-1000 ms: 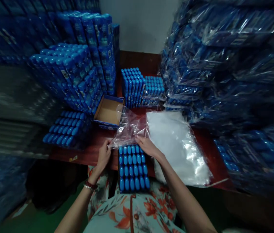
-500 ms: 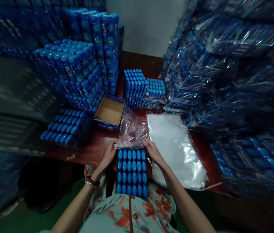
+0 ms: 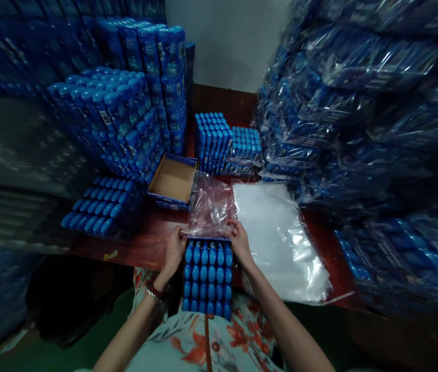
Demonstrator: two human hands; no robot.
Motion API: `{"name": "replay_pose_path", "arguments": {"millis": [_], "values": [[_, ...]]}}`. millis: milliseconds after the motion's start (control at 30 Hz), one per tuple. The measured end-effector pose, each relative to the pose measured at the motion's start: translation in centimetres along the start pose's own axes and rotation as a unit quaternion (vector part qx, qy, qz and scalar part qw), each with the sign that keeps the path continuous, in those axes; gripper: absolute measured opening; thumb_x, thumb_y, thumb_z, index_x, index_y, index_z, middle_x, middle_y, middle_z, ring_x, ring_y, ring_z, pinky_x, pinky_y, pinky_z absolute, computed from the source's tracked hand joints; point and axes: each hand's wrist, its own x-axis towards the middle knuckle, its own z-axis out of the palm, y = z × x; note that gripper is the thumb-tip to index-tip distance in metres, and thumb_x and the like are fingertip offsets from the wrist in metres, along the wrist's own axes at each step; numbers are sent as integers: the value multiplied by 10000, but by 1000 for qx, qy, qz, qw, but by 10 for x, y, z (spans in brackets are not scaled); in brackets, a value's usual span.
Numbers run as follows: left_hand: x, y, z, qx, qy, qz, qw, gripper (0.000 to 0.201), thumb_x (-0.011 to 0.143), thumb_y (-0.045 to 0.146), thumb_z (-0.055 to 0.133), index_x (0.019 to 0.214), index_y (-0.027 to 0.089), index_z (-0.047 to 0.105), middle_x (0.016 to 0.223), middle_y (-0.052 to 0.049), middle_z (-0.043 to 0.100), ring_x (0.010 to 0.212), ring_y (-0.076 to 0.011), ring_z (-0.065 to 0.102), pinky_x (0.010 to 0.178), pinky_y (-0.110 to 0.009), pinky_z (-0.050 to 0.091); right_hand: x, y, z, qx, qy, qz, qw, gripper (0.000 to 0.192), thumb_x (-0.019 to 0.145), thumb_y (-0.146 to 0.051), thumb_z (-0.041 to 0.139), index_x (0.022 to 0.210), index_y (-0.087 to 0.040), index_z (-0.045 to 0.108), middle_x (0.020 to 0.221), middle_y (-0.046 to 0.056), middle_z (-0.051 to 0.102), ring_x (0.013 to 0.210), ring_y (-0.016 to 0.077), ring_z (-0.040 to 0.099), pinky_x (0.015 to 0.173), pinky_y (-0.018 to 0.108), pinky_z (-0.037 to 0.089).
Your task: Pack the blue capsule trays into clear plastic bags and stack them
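A tray of blue-capped bottles stands against my body at the table's near edge. A clear plastic bag lies on the table just beyond it, its mouth at the tray's far end. My left hand pinches the bag's mouth at the tray's left far corner. My right hand pinches it at the right far corner. The bag's opening sits against the tray's top row of caps.
An open, empty cardboard box sits behind the bag. A stack of flat plastic bags lies at the right. Piles of blue bottle packs rise on the left, wrapped packs on the right. More bottles stand at the back.
Both hands have drawn the bag's mouth toward me, from spread above the tray to tight at its far corners. The tray has tilted up a little.
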Motion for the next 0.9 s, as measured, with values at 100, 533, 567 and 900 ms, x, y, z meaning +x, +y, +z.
{"name": "replay_pose_path", "arguments": {"millis": [100,533,567,900], "values": [[-8,-6,1,3,8,-5,1000,111,690,282,514,641,193,469,553,41,517,540,-130,494,530,-229,375,-9,-3,-4,-42,16,-15,999,322,720,-315,495,1016,-193,528,610,-40,571,581,165,547,580,268,438],[13,15,-18,26,-85,56,994,189,752,346,536,830,177,571,773,-26,651,722,-173,598,695,-283,469,-11,-28,-31,-264,-66,-88,958,202,776,-331,494,875,-201,613,836,33,546,675,164,543,708,329,460],[14,18,-20,31,-91,58,994,177,755,339,537,819,178,574,760,-21,649,708,-170,593,682,-276,463,-8,-31,-31,-257,-74,-88,960,172,784,-330,488,792,-202,601,785,23,542,665,164,536,699,323,455],[-38,27,-38,137,-67,169,974,143,874,234,404,789,198,514,701,5,585,630,-139,552,606,-230,418,-62,-45,-32,-163,-30,-153,974,184,888,-297,439,806,-217,583,819,21,606,771,170,560,699,267,437]]}}
